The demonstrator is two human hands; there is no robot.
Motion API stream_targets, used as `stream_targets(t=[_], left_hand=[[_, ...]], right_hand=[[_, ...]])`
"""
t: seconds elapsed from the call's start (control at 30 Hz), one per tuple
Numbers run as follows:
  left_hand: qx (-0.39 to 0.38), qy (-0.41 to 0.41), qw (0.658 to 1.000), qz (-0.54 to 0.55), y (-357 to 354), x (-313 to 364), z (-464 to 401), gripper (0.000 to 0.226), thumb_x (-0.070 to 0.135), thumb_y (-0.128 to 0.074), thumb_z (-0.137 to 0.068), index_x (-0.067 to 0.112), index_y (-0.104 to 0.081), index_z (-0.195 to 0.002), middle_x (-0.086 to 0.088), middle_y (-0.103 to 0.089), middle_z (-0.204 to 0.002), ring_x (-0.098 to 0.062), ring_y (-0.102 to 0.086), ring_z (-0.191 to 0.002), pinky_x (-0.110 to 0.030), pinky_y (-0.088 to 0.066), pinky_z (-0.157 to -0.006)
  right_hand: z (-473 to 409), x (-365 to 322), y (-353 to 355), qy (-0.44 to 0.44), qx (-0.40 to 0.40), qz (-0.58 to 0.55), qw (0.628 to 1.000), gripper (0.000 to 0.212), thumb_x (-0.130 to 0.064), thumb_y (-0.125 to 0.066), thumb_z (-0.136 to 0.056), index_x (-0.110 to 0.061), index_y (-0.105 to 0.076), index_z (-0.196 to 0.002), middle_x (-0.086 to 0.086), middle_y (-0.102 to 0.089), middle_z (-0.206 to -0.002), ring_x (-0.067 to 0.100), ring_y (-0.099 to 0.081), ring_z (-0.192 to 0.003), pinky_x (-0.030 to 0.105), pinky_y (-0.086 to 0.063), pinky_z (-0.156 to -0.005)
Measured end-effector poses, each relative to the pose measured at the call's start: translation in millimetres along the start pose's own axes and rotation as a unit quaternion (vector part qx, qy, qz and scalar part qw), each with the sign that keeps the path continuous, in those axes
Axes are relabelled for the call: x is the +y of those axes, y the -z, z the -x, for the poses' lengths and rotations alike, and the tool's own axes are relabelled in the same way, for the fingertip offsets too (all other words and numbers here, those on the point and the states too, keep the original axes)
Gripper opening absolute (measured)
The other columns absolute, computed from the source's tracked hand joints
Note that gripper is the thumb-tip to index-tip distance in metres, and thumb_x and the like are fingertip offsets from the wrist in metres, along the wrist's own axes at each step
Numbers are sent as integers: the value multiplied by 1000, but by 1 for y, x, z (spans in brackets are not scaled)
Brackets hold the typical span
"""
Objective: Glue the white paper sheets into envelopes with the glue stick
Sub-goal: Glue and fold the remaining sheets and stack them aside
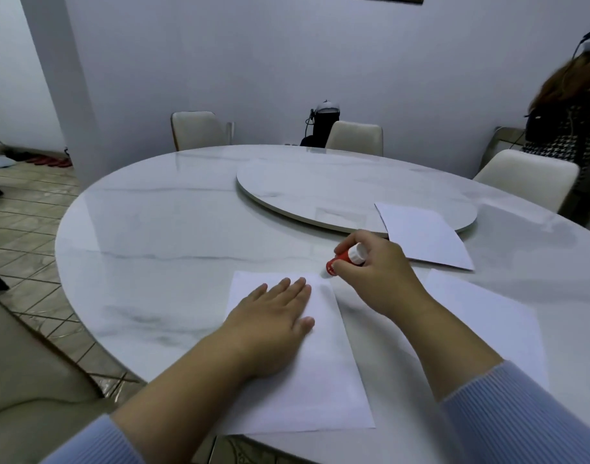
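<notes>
On the near side of the bench, head view:
Bench: a round white marble-patterned bench (173, 229) with a raised round turntable (320, 192) of the same stone at its middle.
Folded sheet: a white paper sheet (320, 380), folded lengthwise, lies flat at the near edge, its near end just past the rim.
Left hand: the left hand (273, 323) lies palm down on the upper part of this sheet, fingers straight and together, thumb out to the right; its grip holds nothing.
Right hand: the right hand (377, 272) curls its fingers round a red glue stick with a white ribbed end (345, 259), grip closed on the barrel.
Glue stick: tilted, its red end down and left, at the far right corner of the folded sheet; whether the tip touches the paper I cannot tell.
Other sheets: a second white sheet (494, 323) lies flat to the right, partly under the right forearm; a third white sheet (424, 236) lies farther off, overlapping the turntable's edge.
Surroundings: cream chairs (353, 137) around the far side; another person (568, 115) at the right edge.
</notes>
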State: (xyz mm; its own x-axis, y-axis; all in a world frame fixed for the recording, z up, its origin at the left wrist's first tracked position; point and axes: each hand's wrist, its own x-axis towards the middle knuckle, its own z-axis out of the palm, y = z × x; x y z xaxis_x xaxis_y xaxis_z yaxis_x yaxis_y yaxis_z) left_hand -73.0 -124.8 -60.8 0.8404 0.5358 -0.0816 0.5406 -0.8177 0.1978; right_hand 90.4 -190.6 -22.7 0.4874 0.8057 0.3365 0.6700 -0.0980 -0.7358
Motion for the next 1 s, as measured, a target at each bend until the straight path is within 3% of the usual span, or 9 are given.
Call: stream_targets(t=[0.17, 0.3, 0.47, 0.6, 0.7, 0.8, 0.87, 0.93, 1.0], left_hand=[[1, 0, 1000, -7, -2, -2, -1, 57, 41, -15, -98, 26, 6, -148, 10, 12, -158, -5, 11, -143, -29, 7, -116], [-15, 6, 1000, -6, 0, -2, -1, 57, 42, -16, -98, 26, 6, -148, 10, 12, -157, -5, 11, -143, -30, 6, -117], [-42, 9, 999, -8, 4, -3, -7, 59, 43, -18, -97, 26, 7, -148, 12, 13, -157, -6, 11, -143, -31, 5, -117], [-58, 16, 998, -8, 7, -1, -8, 59, 42, -19, -97, 27, 7, -148, 13, 14, -156, -7, 12, -143, -35, 5, -118], [-132, -27, 991, -20, 27, 2, -10, 58, 35, -31, -98, 34, -1, -147, 19, 11, -156, -12, 14, -143, -44, 7, -116], [-186, -123, 974, 49, 48, 8, -7, 56, 19, -49, -92, 43, -33, -139, 29, -9, -152, -4, 4, -143, -31, -5, -113], [-88, -92, 989, 77, 43, 17, -7, 45, 22, -44, -95, 33, -40, -138, 18, -16, -155, -7, -6, -144, -31, -10, -114], [21, 18, 1000, 5, 23, 28, -6, 48, 34, -29, -98, 17, -28, -144, -2, -12, -158, -19, -6, -145, -40, -6, -117], [13, 77, 997, -26, 2, 38, -2, 61, 43, -20, -98, 13, -6, -148, -7, 5, -159, -23, 7, -145, -42, 3, -117]], right_hand=[[6, 4, -5, 17, -33, 42, 998, 6, -22, -65, -81, -25, -60, -83, -4, -64, -67, 6, -53, -56, 18, -40, -51], [34, -12, 13, 10, -56, 40, 998, 7, -23, -69, -68, -25, -62, -72, -8, -66, -60, 5, -53, -49, 16, -37, -47], [96, -33, 41, 23, -103, 97, 990, 24, -43, -64, -52, -31, -64, -73, -6, -68, -64, 8, -55, -49, 23, -40, -42], [121, -42, 54, 35, -149, 34, 988, 27, -41, -63, -48, -26, -67, -70, -2, -72, -65, 12, -62, -52, 28, -47, -49], [123, -42, 67, 59, -74, -139, 986, 25, -31, -67, -49, -15, -70, -69, 12, -72, -65, 17, -52, -41, 21, -38, -40], [114, -35, 83, 70, 79, -258, 960, 22, -26, -66, -56, -12, -70, -71, 19, -66, -62, 16, -48, -41, 16, -37, -41], [107, -31, 91, 64, 146, -263, 952, 21, -29, -66, -58, -14, -70, -73, 16, -63, -57, 16, -50, -42, 17, -38, -41], [100, -27, 92, 47, 178, -237, 954, 24, -32, -66, -59, -16, -70, -76, 12, -63, -55, 15, -52, -44, 18, -40, -41], [92, -25, 86, 36, 179, -182, 966, 19, -29, -68, -62, -18, -69, -77, 7, -66, -56, 14, -55, -46, 19, -42, -43]])
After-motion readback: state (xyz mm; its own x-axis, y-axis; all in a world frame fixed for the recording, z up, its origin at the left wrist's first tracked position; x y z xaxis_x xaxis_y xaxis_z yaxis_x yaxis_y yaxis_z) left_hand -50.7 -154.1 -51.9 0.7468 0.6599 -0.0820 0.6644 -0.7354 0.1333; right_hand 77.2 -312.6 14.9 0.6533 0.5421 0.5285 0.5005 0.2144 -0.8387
